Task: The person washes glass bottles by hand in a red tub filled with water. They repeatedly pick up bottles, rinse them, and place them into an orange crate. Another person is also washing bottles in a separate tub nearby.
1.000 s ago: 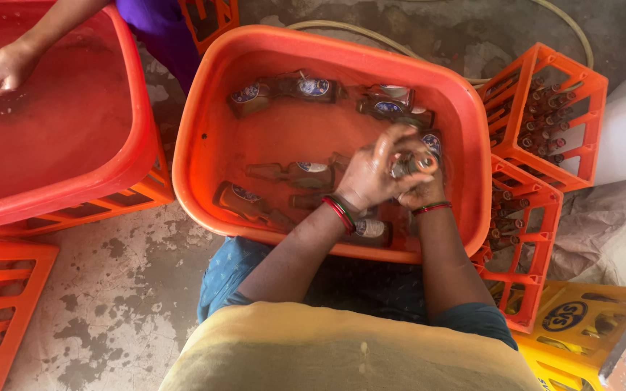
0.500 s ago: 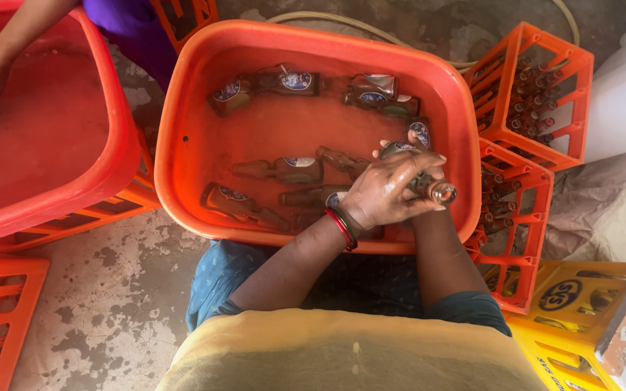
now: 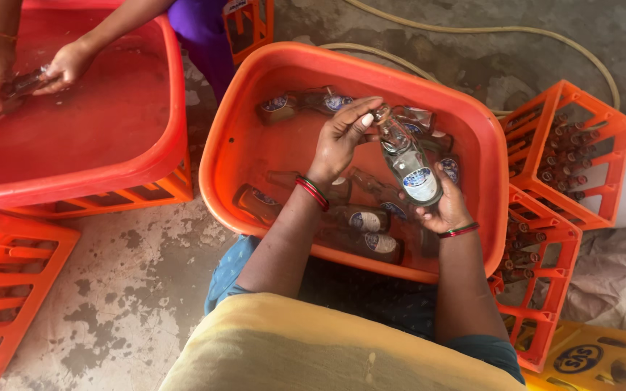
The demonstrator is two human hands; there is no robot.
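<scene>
At the far left an orange crate (image 3: 9,289) lies on the stained concrete floor (image 3: 132,289), open side up, ready to take bottles. Above it stands a big red tub (image 3: 146,145) propped on another crate, so its rim sits at working height. A co-worker's hands (image 3: 67,65) are in it, gripping a bottle (image 3: 16,83) low over the water.

In the middle, an orange tub (image 3: 255,101) holds reddish water with several labelled glass bottles (image 3: 360,217) lying on their sides, submerged or half so, seemingly left to soak.

Over that tub the person lifts one clear glass bottle (image 3: 411,163) out of the water, tilted with its neck up and away and its base toward the body. The left hand (image 3: 338,137) curls over the neck, fingers (image 3: 360,119) bent and pressed together around the mouth, as though rubbing or steadying it. The right hand (image 3: 443,206) cradles the base from below, fingers wrapped round the body and thumb against the label, so the bottle's weight rests there while the other hand works at the top. Red bangles sit on both wrists.

To the right, stacked orange crates (image 3: 566,159) hold upright bottles, caps showing, close enough to reach from the tub. A yellow crate (image 3: 595,355) sits lower right, and a pale hose (image 3: 472,32) runs along the floor behind.
</scene>
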